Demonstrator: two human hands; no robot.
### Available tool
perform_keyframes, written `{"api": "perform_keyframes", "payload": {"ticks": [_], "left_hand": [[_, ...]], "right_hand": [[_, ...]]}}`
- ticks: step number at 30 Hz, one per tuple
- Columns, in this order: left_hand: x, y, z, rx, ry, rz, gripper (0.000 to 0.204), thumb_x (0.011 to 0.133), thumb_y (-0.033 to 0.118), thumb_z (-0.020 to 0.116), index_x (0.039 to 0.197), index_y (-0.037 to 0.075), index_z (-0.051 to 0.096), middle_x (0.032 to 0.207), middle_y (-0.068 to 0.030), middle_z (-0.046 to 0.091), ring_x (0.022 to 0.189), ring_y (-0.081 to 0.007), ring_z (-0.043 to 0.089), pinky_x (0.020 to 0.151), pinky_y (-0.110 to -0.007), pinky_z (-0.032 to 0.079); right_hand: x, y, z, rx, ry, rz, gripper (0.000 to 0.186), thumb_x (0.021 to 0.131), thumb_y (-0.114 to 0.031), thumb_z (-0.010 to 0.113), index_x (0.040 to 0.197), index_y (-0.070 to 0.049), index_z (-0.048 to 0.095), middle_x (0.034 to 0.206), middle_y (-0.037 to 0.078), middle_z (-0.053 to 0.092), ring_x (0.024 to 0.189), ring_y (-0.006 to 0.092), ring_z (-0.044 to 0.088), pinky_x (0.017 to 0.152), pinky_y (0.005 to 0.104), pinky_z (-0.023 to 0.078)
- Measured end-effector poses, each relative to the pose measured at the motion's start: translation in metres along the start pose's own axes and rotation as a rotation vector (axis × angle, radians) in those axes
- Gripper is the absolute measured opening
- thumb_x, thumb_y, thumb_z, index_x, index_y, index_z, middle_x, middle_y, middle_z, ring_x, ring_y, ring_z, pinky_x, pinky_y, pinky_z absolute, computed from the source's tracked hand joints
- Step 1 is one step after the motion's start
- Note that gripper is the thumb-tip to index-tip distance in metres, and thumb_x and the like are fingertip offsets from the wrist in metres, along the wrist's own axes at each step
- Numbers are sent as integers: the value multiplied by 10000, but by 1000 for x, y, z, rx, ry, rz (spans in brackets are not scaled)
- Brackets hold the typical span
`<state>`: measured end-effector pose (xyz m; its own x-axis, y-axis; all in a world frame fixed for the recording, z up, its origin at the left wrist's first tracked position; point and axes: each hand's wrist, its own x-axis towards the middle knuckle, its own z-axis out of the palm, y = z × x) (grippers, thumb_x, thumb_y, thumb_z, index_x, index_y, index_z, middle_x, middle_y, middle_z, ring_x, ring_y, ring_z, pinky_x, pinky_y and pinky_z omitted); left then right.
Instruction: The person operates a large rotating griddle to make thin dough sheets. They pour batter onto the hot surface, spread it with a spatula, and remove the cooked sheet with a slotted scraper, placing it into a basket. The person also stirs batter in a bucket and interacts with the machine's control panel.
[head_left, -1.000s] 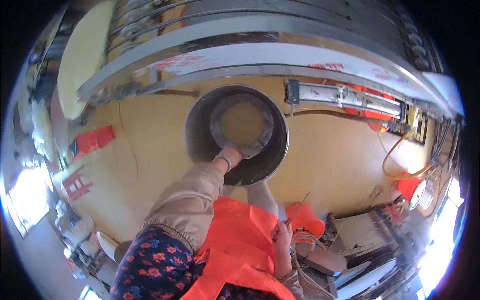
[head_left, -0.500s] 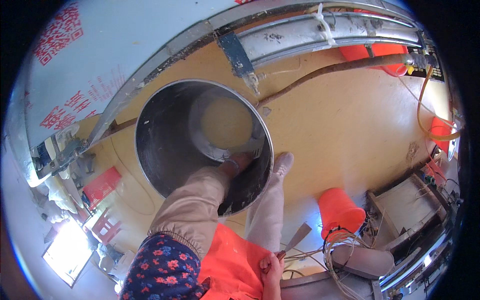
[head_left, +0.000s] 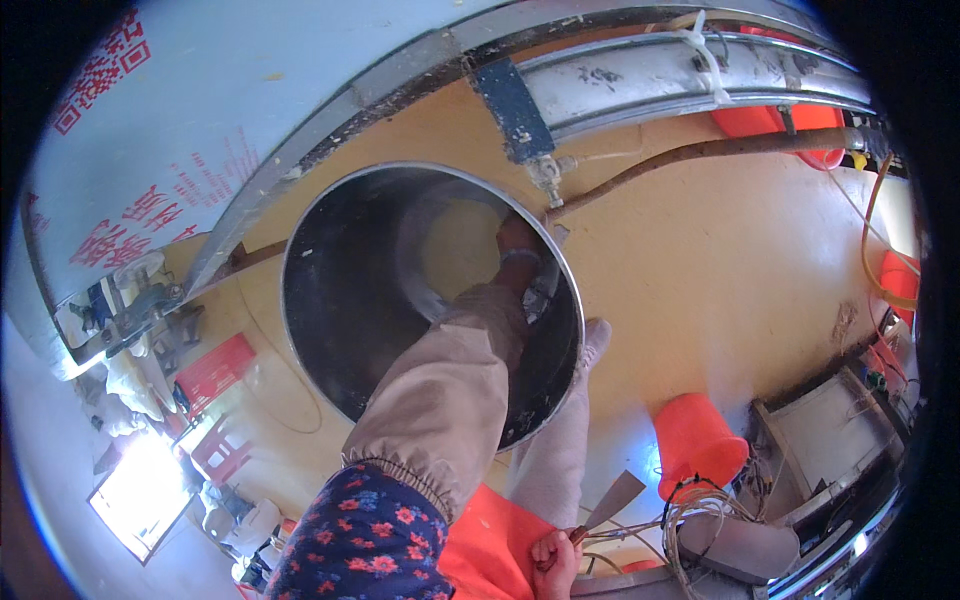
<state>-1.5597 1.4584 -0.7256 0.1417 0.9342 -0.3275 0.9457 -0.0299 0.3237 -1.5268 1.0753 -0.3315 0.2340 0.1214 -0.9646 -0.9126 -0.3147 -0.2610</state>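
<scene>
My left hand [head_left: 517,240] is deep inside a large steel pot [head_left: 345,330], at the right side of a pale yellow round patch [head_left: 452,245] within a smaller metal ring. Its fingers are in shadow, and what they may hold cannot be made out. A beige sleeve and a floral cuff cover that arm. Lower down, beside a red apron [head_left: 489,530], my right hand [head_left: 553,555] grips a flat metal scraper [head_left: 615,500] by its wooden handle, blade pointing up and right.
A steel machine frame with a light-blue panel [head_left: 200,100] and cylinder [head_left: 630,90] spans the top. A red bucket [head_left: 700,440], coiled hoses and low equipment [head_left: 825,435] stand right. My leg [head_left: 560,430] is beside the pot. A red crate [head_left: 212,372] lies left on the floor.
My left arm has reached farther into the pot, its hand moving up and rightward. The view has swung since the oldest frame, and the pot now appears farther right than half a second ago.
</scene>
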Motion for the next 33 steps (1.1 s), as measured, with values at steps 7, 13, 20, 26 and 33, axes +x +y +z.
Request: {"api": "perform_keyframes", "payload": {"ticks": [7, 13, 20, 26, 33], "left_hand": [[61, -64, -15, -66, -144, -396, 343, 855, 365, 546, 996, 78, 670, 984, -125, 674, 819, -274, 668, 678, -407, 543], [-9, -127, -48, -458, -241, -606, 325, 866, 316, 526, 1019, 61, 655, 1006, -142, 666, 844, -298, 653, 713, -413, 526], [-105, -75, -73, -556, -282, -687, 308, 878, 260, 502, 1046, 41, 638, 1032, -162, 658, 873, -327, 636, 754, -419, 507], [-52, -64, -147, 257, -326, 179, 253, 829, 208, 510, 988, 62, 641, 994, -199, 645, 869, -341, 640, 824, -457, 494], [37, -78, -178, 408, -250, 233, 321, 884, 190, 464, 1159, 88, 594, 1188, -164, 587, 1090, -323, 572, 962, -437, 437]], "right_hand": [[-1, -6, 6, -23, 13, 1, 185, 858, -72, 535, 774, -101, 373, 563, 17, 396, 439, 142, 376, 420, 290, 330], [1, -4, 5, 88, -31, -6, 179, 857, -85, 546, 790, -98, 381, 576, 15, 394, 468, 137, 393, 440, 290, 342], [-1, 0, 8, 25, -72, 13, 169, 895, -104, 505, 769, -110, 393, 604, -16, 362, 473, 107, 344, 455, 265, 307], [-3, 5, 12, 93, -61, 13, 157, 883, -105, 526, 795, -111, 396, 607, -17, 367, 486, 110, 356, 469, 268, 317], [2, 13, 11, 156, -15, 21, 210, 858, -70, 562, 763, -109, 379, 565, -4, 358, 443, 119, 328, 432, 275, 293]]}}
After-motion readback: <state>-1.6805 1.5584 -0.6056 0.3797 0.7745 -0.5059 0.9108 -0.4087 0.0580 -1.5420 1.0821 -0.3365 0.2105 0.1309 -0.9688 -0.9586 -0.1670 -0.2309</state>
